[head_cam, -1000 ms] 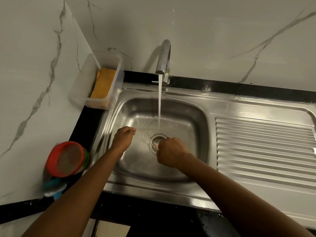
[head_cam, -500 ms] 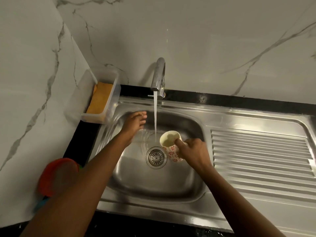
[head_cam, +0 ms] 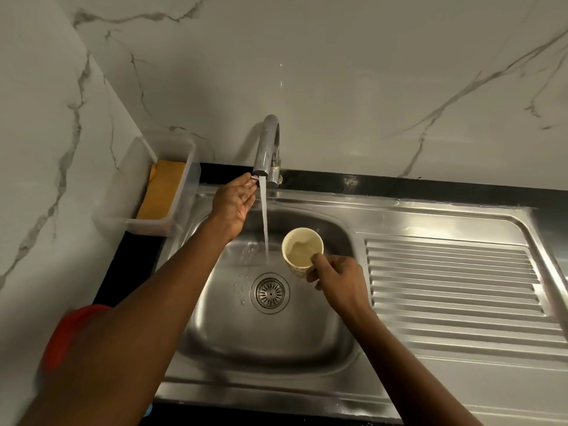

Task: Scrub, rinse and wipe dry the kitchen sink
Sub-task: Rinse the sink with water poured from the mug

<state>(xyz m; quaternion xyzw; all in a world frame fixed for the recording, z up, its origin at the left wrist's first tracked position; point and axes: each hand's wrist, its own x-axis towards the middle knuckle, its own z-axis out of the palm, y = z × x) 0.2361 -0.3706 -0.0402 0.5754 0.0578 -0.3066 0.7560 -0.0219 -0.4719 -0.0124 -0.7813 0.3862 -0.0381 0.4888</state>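
Note:
The steel sink (head_cam: 270, 342) has a round drain strainer (head_cam: 270, 293) in the middle of its basin. Water runs in a thin stream from the curved tap (head_cam: 268, 149) down to the basin floor. My left hand (head_cam: 234, 200) is raised beside the tap's spout, fingers apart, its fingertips on the small lever by the stream. My right hand (head_cam: 336, 276) holds a cream cup (head_cam: 302, 249) upright over the basin, just right of the stream. The cup has some water in it.
A clear plastic box (head_cam: 153, 192) with a yellow sponge (head_cam: 163, 189) stands at the sink's back left corner. A ribbed draining board (head_cam: 455, 290) lies to the right. A red lidded tub (head_cam: 66, 333) sits on the left counter, partly hidden by my arm.
My right hand lifted the cup from the drain area and brought it up beside the stream. My left hand rose from the basin to the tap's lever.

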